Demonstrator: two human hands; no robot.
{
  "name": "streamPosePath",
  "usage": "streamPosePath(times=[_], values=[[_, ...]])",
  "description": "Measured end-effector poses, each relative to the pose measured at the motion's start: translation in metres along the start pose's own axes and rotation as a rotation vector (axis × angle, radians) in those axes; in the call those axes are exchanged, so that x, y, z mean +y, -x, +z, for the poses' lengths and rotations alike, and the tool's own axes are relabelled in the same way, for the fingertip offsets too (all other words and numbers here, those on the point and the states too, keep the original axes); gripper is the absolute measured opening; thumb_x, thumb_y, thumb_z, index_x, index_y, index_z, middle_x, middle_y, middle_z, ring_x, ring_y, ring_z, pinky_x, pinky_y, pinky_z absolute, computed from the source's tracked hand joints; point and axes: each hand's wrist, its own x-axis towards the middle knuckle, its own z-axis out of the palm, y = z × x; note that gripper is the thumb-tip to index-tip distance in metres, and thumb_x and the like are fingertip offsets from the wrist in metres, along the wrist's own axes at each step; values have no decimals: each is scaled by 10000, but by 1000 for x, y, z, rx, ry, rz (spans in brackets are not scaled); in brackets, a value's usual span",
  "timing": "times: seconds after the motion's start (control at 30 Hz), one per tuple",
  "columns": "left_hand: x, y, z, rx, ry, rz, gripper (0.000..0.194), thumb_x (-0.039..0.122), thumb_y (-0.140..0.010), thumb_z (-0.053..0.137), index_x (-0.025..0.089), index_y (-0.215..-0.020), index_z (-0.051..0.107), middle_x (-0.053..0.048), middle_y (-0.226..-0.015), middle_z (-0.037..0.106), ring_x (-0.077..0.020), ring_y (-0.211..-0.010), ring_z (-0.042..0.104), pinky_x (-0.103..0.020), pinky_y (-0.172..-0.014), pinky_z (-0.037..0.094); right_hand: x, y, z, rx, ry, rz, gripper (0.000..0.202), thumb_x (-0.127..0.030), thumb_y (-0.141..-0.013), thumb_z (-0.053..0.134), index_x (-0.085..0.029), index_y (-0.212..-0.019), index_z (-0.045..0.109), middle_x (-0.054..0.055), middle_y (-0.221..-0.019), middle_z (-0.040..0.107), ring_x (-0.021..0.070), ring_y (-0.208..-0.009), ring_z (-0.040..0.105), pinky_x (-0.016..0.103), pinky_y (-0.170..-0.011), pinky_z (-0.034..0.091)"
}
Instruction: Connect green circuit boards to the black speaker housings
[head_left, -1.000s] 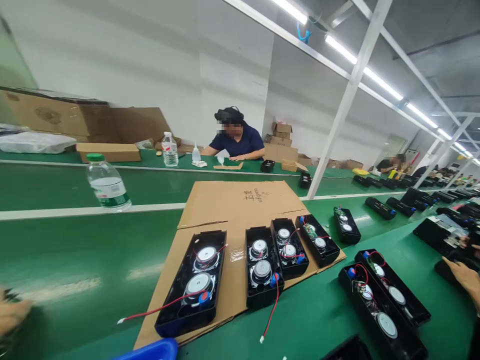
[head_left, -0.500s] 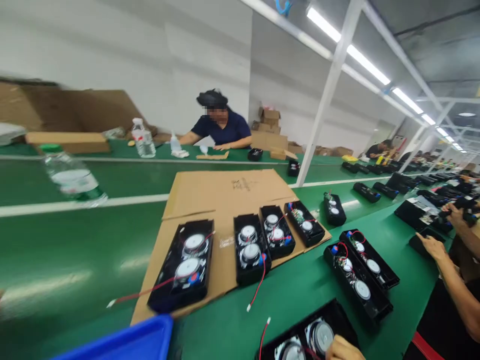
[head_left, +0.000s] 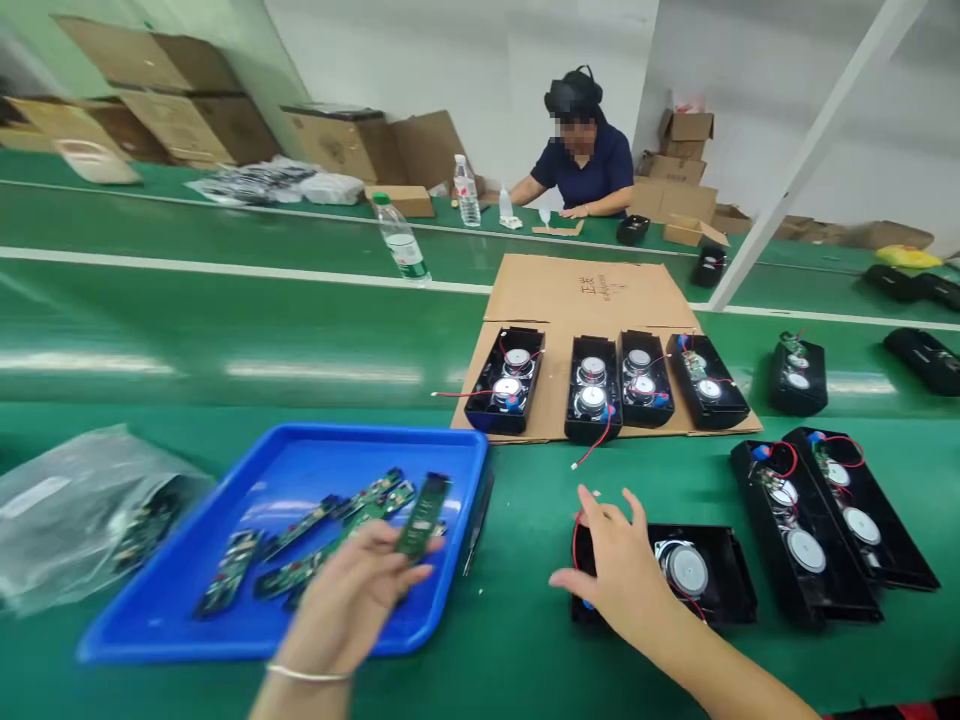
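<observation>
My left hand (head_left: pixel 360 580) grips a small green circuit board (head_left: pixel 424 515) between thumb and fingers, above the right side of a blue tray (head_left: pixel 300 432). More circuit boards (head_left: pixel 229 575) lie loosely in that tray. Fingers spread and holding nothing, my right hand (head_left: pixel 619 560) hovers over a black speaker housing (head_left: pixel 731 570) and hides its left part. A round speaker driver (head_left: pixel 686 570) shows inside this housing, along with a red wire. Whether my right fingers touch the housing I cannot tell.
Several speaker housings (head_left: pixel 506 380) stand on a cardboard sheet (head_left: pixel 585 290); two more (head_left: pixel 806 530) lie at right. A plastic bag (head_left: pixel 82 520) of boards sits left of the tray, a thin dark tool (head_left: pixel 477 525) right of it. Across the bench works a person (head_left: pixel 585 160) near water bottles (head_left: pixel 401 245).
The view has swung left and down, bringing the whole blue tray into sight. My left hand has come into view with a circuit board. My right hand now shows fully, fingers spread.
</observation>
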Motion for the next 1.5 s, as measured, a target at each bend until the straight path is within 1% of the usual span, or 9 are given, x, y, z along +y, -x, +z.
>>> streamPosePath(times=[0.1,0.23,0.4,0.53,0.67,0.87,1.17,1.33,1.5], values=[[-39,30,7,-193,95,-165,253,24,-522,682,175,-616,501,-35,-787,725,-164,-696,676,-200,-535,536,-14,-9,11,17,-289,-5,416,-163,-840,481,-170,-1252,422,49,-858,677,191,-843,636,431,-873,490],[-62,42,13,-308,95,-184,264,82,-543,757,174,-634,528,-52,-912,707,-203,-807,665,-250,-581,558,-24,-6,-1,9,-559,13,175,-213,-868,463,-181,-989,585,18,-753,667,119,-572,616,218,-537,516],[-66,41,13,-444,-63,-28,189,213,-599,788,174,-652,611,-91,-973,702,-247,-905,648,-331,-679,574,-20,-5,-23,92,-470,-35,173,-227,-871,473,-170,-938,621,-4,-624,626,105,-504,564,202,-499,473],[-61,36,15,-439,-144,147,151,304,-672,747,179,-703,668,-116,-932,715,-246,-928,652,-347,-776,553,-15,-4,-29,113,-403,-77,157,-188,-866,462,-165,-861,617,-12,-615,591,88,-489,526,183,-477,438],[-61,33,26,-492,-37,117,162,299,-651,769,186,-720,676,-100,-886,720,-235,-844,675,-357,-716,580,-16,-4,-24,67,-379,-103,172,-168,-862,476,-169,-753,610,-21,-601,545,78,-488,496,169,-454,396],[-74,47,46,-330,86,59,198,258,-631,781,159,-705,626,-106,-902,713,-249,-915,662,-324,-667,599,-16,-2,-12,190,-197,-163,244,-207,-923,409,-157,-736,557,-25,-581,504,73,-449,448,186,-426,351],[-93,58,52,69,-183,542,254,150,-708,691,186,-955,642,-63,-918,705,-204,-865,673,-301,-721,596,-29,1,3,450,-111,-239,249,-189,-906,449,-173,-666,515,-68,-458,405,57,-383,372,189,-418,327],[-101,64,55,64,-146,690,189,89,-714,680,204,-852,621,-42,-885,727,-202,-845,695,-274,-652,604,-36,0,8,502,-171,-246,198,-185,-898,473,-181,-705,517,-72,-450,418,60,-389,397,191,-430,342],[-103,69,59,44,-102,626,189,131,-725,692,211,-875,609,-38,-885,736,-182,-791,707,-219,-598,595,-37,0,10,529,-171,-258,153,-169,-883,487,-186,-737,526,-67,-457,443,71,-395,420,199,-432,355]])
